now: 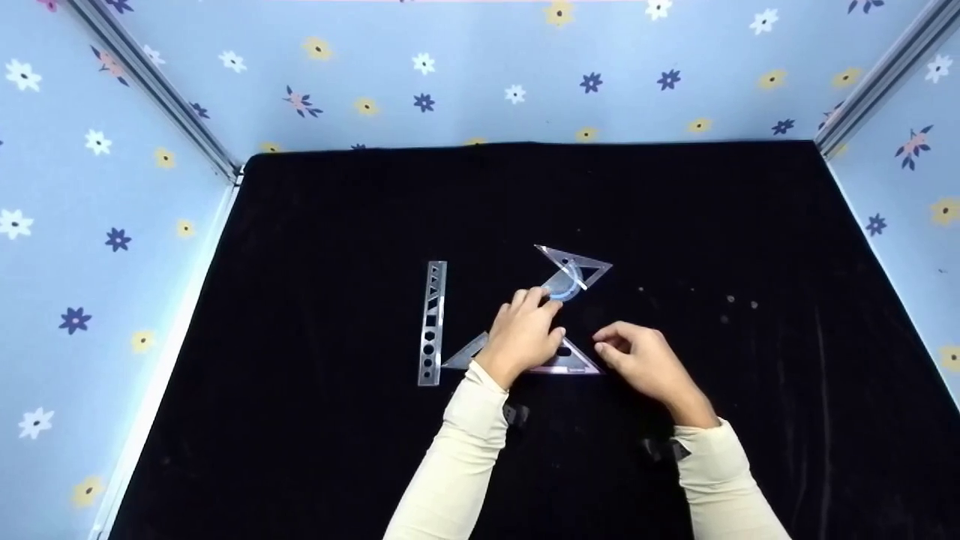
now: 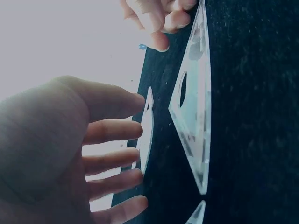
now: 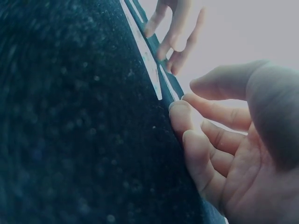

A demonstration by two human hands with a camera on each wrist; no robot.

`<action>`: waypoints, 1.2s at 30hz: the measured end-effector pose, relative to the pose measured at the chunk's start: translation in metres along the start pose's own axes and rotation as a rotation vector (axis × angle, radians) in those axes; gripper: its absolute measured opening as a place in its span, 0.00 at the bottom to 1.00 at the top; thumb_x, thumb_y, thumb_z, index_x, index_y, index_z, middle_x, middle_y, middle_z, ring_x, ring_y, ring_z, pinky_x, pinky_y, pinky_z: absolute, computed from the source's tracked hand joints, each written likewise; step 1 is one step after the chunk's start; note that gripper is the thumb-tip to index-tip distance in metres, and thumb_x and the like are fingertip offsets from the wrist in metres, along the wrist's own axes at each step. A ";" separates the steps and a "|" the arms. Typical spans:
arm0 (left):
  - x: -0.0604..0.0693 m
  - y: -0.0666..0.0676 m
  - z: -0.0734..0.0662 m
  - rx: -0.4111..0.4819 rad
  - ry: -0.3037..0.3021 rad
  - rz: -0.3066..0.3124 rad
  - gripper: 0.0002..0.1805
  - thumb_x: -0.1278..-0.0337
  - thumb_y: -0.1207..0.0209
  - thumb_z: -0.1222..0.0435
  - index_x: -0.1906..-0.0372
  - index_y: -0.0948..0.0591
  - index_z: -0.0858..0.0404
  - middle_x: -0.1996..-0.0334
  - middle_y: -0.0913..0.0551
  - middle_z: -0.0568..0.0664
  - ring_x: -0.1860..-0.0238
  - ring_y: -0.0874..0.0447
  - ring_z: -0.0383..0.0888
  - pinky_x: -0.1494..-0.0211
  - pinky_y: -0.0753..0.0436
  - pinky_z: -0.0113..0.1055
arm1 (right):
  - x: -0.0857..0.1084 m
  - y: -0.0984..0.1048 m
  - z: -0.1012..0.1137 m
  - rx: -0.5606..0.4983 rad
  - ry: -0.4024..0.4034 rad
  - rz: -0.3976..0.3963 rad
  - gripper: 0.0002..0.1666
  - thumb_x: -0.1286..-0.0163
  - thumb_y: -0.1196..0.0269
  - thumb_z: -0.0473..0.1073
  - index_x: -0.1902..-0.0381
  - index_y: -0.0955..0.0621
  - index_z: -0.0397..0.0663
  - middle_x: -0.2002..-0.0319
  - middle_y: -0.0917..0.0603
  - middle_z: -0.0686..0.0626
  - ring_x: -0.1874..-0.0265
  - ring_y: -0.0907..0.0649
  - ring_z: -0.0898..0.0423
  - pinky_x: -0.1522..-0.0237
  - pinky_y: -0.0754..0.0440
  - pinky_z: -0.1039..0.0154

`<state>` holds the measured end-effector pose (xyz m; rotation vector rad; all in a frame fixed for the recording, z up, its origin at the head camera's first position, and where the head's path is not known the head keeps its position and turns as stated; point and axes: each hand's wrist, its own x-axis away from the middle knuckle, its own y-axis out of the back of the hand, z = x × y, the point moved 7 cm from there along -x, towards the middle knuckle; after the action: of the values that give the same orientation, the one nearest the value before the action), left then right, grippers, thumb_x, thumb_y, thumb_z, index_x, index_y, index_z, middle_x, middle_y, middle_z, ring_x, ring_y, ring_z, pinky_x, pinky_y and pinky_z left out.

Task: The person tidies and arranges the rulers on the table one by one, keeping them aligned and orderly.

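Note:
In the head view, my left hand (image 1: 521, 337) hovers over or rests on a large clear set square (image 1: 577, 366), hiding its middle; contact is unclear. Its fingertips lie by a bluish protractor (image 1: 572, 286), which overlaps a smaller set square (image 1: 551, 253). My right hand (image 1: 651, 364), fingers loosely bent and holding nothing, is just right of the large set square's tip. The left wrist view shows the left hand (image 2: 70, 144) with its fingers extended beside the large set square (image 2: 201, 107). In the right wrist view, the right hand's (image 3: 233, 158) thumb and fingers are apart.
A clear ruler (image 1: 429, 330) with cut-out shapes lies upright in the head view, left of the large set square. Black cloth (image 1: 315, 450) covers the table. Flowered blue panels (image 1: 495, 67) stand behind and at both sides, with metal posts at the corners.

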<state>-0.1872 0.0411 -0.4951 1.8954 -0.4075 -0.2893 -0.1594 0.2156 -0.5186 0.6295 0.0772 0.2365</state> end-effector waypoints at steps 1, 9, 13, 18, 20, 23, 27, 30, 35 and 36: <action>-0.001 0.000 -0.001 0.003 -0.008 0.001 0.23 0.35 0.41 0.55 0.38 0.19 0.57 0.32 0.28 0.51 0.32 0.33 0.49 0.41 0.25 0.47 | 0.000 0.000 0.001 -0.001 0.002 0.000 0.07 0.34 0.33 0.35 0.59 0.14 0.44 0.70 0.14 0.54 0.74 0.18 0.57 0.71 0.20 0.65; -0.006 -0.005 -0.004 0.003 -0.042 0.027 0.24 0.34 0.42 0.55 0.37 0.20 0.58 0.29 0.30 0.48 0.27 0.38 0.46 0.35 0.30 0.46 | 0.000 -0.001 0.003 -0.006 0.006 -0.001 0.06 0.34 0.33 0.35 0.59 0.14 0.44 0.70 0.14 0.54 0.74 0.18 0.57 0.72 0.20 0.64; -0.006 -0.006 -0.001 -0.005 -0.026 0.038 0.23 0.34 0.42 0.54 0.37 0.19 0.58 0.29 0.30 0.48 0.27 0.38 0.46 0.35 0.30 0.46 | -0.001 -0.001 0.003 -0.017 -0.005 0.011 0.06 0.33 0.34 0.36 0.58 0.14 0.44 0.71 0.15 0.54 0.75 0.18 0.57 0.72 0.20 0.64; -0.005 -0.005 0.003 -0.011 0.002 0.054 0.23 0.33 0.43 0.53 0.38 0.19 0.57 0.29 0.30 0.47 0.28 0.37 0.46 0.36 0.30 0.46 | -0.005 -0.003 0.004 -0.020 -0.013 0.041 0.07 0.32 0.34 0.37 0.57 0.14 0.43 0.73 0.16 0.53 0.75 0.18 0.57 0.72 0.20 0.64; -0.006 -0.004 0.005 -0.019 0.014 0.063 0.23 0.33 0.43 0.53 0.37 0.19 0.57 0.28 0.31 0.48 0.28 0.37 0.47 0.36 0.30 0.46 | -0.007 -0.004 0.005 -0.020 -0.016 0.059 0.07 0.31 0.35 0.37 0.57 0.14 0.42 0.72 0.16 0.52 0.75 0.18 0.57 0.71 0.20 0.64; -0.007 -0.004 0.007 -0.040 0.033 0.072 0.24 0.33 0.43 0.52 0.36 0.20 0.57 0.28 0.31 0.49 0.28 0.36 0.47 0.37 0.30 0.47 | -0.010 -0.004 0.006 -0.022 -0.025 0.094 0.08 0.30 0.36 0.37 0.56 0.15 0.41 0.72 0.16 0.51 0.76 0.17 0.57 0.72 0.19 0.64; -0.008 -0.005 0.008 -0.067 0.056 0.089 0.25 0.33 0.44 0.51 0.36 0.20 0.57 0.28 0.32 0.49 0.29 0.36 0.47 0.38 0.30 0.48 | -0.013 -0.005 0.007 -0.049 -0.055 0.137 0.10 0.29 0.37 0.38 0.54 0.16 0.39 0.71 0.16 0.50 0.77 0.17 0.55 0.74 0.19 0.63; -0.008 -0.005 0.007 -0.078 0.069 0.103 0.25 0.33 0.44 0.51 0.36 0.20 0.57 0.27 0.32 0.50 0.30 0.35 0.48 0.38 0.31 0.48 | -0.016 -0.005 0.007 -0.064 -0.075 0.146 0.10 0.28 0.37 0.38 0.53 0.17 0.38 0.71 0.16 0.49 0.77 0.17 0.54 0.76 0.19 0.63; -0.010 -0.002 0.005 -0.087 0.072 0.095 0.25 0.34 0.44 0.51 0.37 0.19 0.57 0.29 0.30 0.51 0.33 0.32 0.49 0.39 0.30 0.49 | -0.023 -0.002 0.009 -0.039 -0.074 0.107 0.10 0.29 0.37 0.38 0.54 0.16 0.39 0.71 0.16 0.48 0.76 0.17 0.54 0.74 0.19 0.63; -0.011 -0.001 0.006 -0.090 0.072 0.090 0.25 0.34 0.44 0.51 0.38 0.19 0.57 0.30 0.29 0.51 0.33 0.31 0.50 0.40 0.29 0.49 | -0.024 -0.002 0.009 -0.036 -0.076 0.097 0.10 0.29 0.37 0.39 0.54 0.16 0.39 0.71 0.16 0.48 0.76 0.17 0.55 0.74 0.19 0.63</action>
<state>-0.1991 0.0412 -0.4980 1.7882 -0.4234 -0.1764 -0.1813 0.2030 -0.5119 0.6060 -0.0303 0.3066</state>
